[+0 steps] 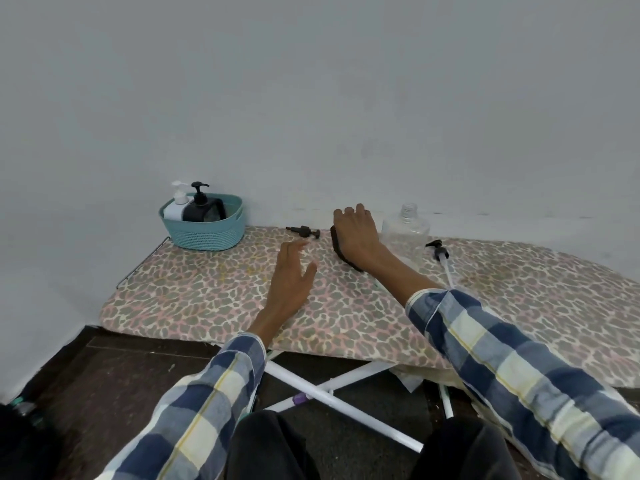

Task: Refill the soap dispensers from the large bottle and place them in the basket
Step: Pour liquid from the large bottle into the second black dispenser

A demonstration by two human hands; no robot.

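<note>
A teal basket [207, 233] stands at the board's far left corner with a white dispenser [176, 204] and a black dispenser [201, 206] inside. My right hand [355, 230] grips a dark bottle [339, 251] near the wall; most of that bottle is hidden under the hand. Just right of it stands a clear, uncapped bottle [405, 233]. A black pump head [304, 232] lies loose on the board. A second black pump with a long tube [441, 254] lies to the right. My left hand [292, 271] hovers with fingers spread, holding nothing.
Everything sits on a leopard-print ironing board [214, 296] set against a pale wall. White crossed legs [332, 386] show beneath it, above a dark floor. My knees in dark trousers fill the bottom edge.
</note>
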